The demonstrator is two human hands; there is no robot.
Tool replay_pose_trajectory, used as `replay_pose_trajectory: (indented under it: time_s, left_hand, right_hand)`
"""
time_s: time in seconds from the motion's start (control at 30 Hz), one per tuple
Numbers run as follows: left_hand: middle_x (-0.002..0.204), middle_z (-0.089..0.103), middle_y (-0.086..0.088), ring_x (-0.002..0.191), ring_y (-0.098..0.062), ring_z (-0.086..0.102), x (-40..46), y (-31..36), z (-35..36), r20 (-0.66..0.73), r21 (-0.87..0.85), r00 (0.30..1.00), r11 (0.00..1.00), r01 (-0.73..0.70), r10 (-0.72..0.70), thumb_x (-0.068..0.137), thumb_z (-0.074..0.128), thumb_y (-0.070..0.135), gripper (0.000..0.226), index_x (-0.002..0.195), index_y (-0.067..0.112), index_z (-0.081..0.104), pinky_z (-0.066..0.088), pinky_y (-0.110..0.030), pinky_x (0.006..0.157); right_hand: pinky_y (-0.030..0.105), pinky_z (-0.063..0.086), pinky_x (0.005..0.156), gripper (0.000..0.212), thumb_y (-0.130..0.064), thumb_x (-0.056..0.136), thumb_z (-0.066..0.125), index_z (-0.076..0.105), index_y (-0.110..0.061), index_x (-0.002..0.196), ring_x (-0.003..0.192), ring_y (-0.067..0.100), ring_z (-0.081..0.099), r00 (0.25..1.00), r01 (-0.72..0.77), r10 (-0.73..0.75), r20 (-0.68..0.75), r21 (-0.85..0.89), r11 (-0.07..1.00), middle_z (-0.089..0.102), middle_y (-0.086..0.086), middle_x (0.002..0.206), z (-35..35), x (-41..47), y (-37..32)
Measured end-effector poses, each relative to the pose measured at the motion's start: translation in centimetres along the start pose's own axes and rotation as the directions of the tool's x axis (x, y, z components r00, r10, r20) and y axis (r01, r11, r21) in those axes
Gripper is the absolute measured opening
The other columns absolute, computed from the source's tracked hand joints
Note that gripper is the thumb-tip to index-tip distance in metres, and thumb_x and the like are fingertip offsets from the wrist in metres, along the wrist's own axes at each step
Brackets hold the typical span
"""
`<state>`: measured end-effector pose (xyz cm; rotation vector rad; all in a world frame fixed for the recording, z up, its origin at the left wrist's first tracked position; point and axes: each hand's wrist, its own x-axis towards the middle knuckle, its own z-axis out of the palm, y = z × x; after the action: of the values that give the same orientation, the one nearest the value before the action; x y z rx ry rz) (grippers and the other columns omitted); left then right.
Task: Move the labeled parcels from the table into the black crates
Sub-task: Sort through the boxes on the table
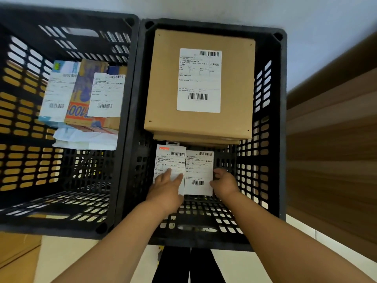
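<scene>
Both arms reach down into the right crate (282, 123), where two small labeled parcels lie side by side on the floor of the crate, just in front of a stack of brown boxes (199, 82) that fills its far half; the left hand (166, 189) lies flat on the left small parcel (170, 162), fingers straight and spread over the label, a pressing touch rather than a closed grip; the right hand (224, 183) sits at the right edge of the right small parcel (199, 170), fingers curled against that edge, though whether they pinch it or only nudge it I cannot tell. The left crate (126, 111) already holds several labeled packets (81, 92) piled at its far end.

The step in hand looks like settling this pair in place; to do it well, the parcels should lie flat, labels up, edges touching and squared against the boxes behind, so the near floor of the crate stays free for more; the flat left palm should hold its parcel steady while the right slides its neighbour in snug; both hands then lift straight up, so nothing drags askew.
</scene>
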<state>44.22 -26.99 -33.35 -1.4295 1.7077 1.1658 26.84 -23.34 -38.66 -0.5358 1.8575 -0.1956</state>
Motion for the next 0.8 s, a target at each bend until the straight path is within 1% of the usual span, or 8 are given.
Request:
replay_pose_trajectory:
  time_s: [0.1,0.17,0.2,0.33,0.47,0.57,0.7,0.8]
  left_hand:
    - [0.158,0.011,-0.004,0.143,-0.022,0.016,-1.1,0.5,-1.0,-0.029,-0.083,0.998,0.995,-0.049,0.047,0.098,0.043,0.029,0.059,0.150,0.029,0.016,0.023,-0.034,0.115]
    - [0.150,0.032,-0.005,0.132,-0.021,0.037,-2.4,0.9,-1.8,-0.040,-0.116,0.996,0.989,-0.089,0.085,0.099,0.041,0.030,0.053,0.149,0.026,0.025,0.035,-0.030,0.107]
    - [0.147,0.037,-0.005,0.130,-0.020,0.041,-3.3,1.1,-2.3,-0.041,-0.132,0.994,0.986,-0.101,0.096,0.099,0.042,0.030,0.051,0.148,0.026,0.027,0.038,-0.028,0.104]
    - [0.147,0.040,-0.005,0.129,-0.021,0.042,-7.0,1.9,-4.5,-0.066,-0.093,0.987,0.984,-0.152,0.146,0.099,0.043,0.029,0.048,0.146,0.024,0.032,0.038,-0.026,0.102]
    - [0.145,0.042,-0.003,0.127,-0.019,0.045,-11.5,3.1,-6.5,-0.114,-0.066,0.976,0.979,-0.195,0.187,0.098,0.044,0.031,0.048,0.145,0.023,0.035,0.041,-0.025,0.098]
    - [0.144,0.044,0.000,0.124,-0.016,0.047,-15.1,4.5,-7.8,-0.177,-0.085,0.962,0.970,-0.228,0.210,0.098,0.044,0.031,0.046,0.143,0.025,0.037,0.041,-0.023,0.092]
    - [0.140,0.048,0.003,0.118,-0.013,0.051,-19.6,7.0,-8.7,-0.261,-0.110,0.926,0.945,-0.309,0.272,0.098,0.044,0.029,0.044,0.141,0.026,0.040,0.042,-0.026,0.097]
    - [0.137,0.050,0.005,0.118,-0.011,0.051,-22.3,9.6,-9.0,-0.288,-0.106,0.904,0.928,-0.358,0.316,0.098,0.044,0.026,0.040,0.139,0.026,0.044,0.046,-0.027,0.092]
  right_hand:
    - [0.034,0.052,0.090,0.047,0.001,0.091,0.046,0.046,-0.011,0.137,0.113,0.024,0.056,0.998,0.060,-0.061,-0.017,-0.060,0.996,0.054,0.007,0.134,-0.9,-2.1,-0.7]
    - [0.032,0.052,0.089,0.044,0.003,0.091,0.042,0.050,-0.012,0.132,0.112,0.022,0.057,0.995,0.096,-0.098,-0.015,-0.092,0.991,0.056,0.007,0.131,-1.7,-3.9,-1.1]
    - [0.032,0.052,0.088,0.042,0.002,0.091,0.042,0.052,-0.012,0.130,0.111,0.021,0.057,0.993,0.113,-0.115,-0.011,-0.105,0.988,0.058,0.007,0.129,-2.1,-4.9,-1.4]
    - [0.022,0.046,0.068,0.030,-0.009,0.096,0.044,0.057,-0.014,0.123,0.091,0.017,0.059,0.980,0.182,-0.191,-0.050,-0.142,0.973,0.063,0.006,0.117,-4.0,-9.8,-2.8]
    - [0.020,0.045,0.056,0.027,-0.014,0.098,0.044,0.058,-0.017,0.121,0.072,0.013,0.057,0.968,0.226,-0.236,-0.091,-0.106,0.968,0.064,0.002,0.099,-6.3,-15.7,-4.6]
    - [0.028,0.049,0.063,0.027,-0.015,0.097,0.043,0.060,-0.020,0.118,0.073,0.015,0.058,0.951,0.256,-0.272,-0.148,-0.123,0.959,0.063,-0.003,0.092,-8.6,-20.4,-5.8]
    - [0.035,0.055,0.077,0.030,-0.019,0.097,0.044,0.058,-0.023,0.123,0.086,0.019,0.064,0.923,0.282,-0.318,-0.216,-0.179,0.943,0.067,0.000,0.106,-11.9,-26.3,-6.1]
    - [0.034,0.053,0.081,0.032,-0.020,0.096,0.042,0.058,-0.025,0.124,0.093,0.019,0.064,0.900,0.269,-0.331,-0.285,-0.235,0.934,0.068,0.000,0.111,-14.7,-29.8,-5.2]
